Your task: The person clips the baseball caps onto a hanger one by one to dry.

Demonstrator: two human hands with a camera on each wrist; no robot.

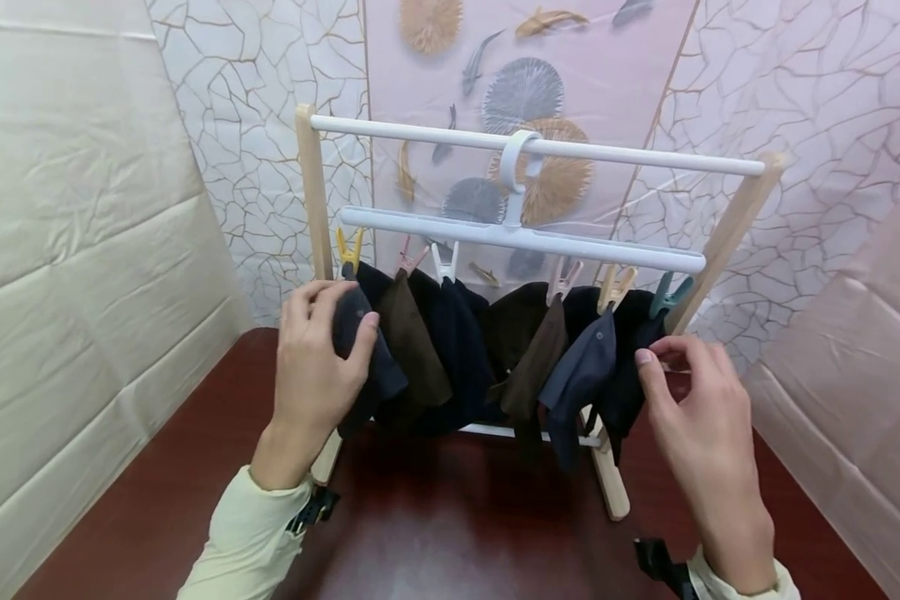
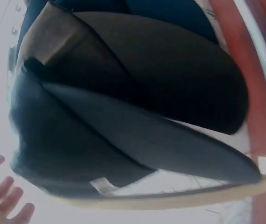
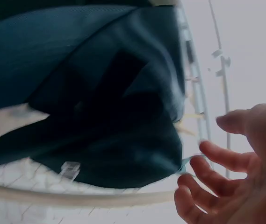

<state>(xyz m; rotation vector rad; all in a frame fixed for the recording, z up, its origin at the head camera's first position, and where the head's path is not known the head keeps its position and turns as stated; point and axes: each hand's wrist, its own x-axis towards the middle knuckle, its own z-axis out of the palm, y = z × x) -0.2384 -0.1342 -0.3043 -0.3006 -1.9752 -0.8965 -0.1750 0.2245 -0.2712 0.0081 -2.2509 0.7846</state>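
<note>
Several dark caps hang from coloured clips along a white hanger bar [image 1: 450, 227]. In the head view my left hand [image 1: 315, 350] is by the leftmost cap, a dark grey one [image 1: 382, 367], its fingers and thumb spread. The left wrist view shows those fingers [image 2: 6, 198] apart from the grey cap [image 2: 53, 135]. At the other end, my right hand [image 1: 701, 400] is beside a black cap [image 1: 630, 383] under a teal clip [image 1: 671, 293]. Its loosely bent fingers [image 3: 214, 179] hold nothing in the right wrist view, just off the dark cap [image 3: 137, 144].
The hanger hooks onto the top rod [image 1: 645, 156] of a wooden stand [image 1: 742, 221], which stands on a dark red tabletop [image 1: 450, 525]. Between the end caps hang brown [image 1: 412, 342], navy [image 1: 457, 358] and blue-grey [image 1: 585, 358] ones. Patterned cloth [image 1: 240, 150] forms the backdrop.
</note>
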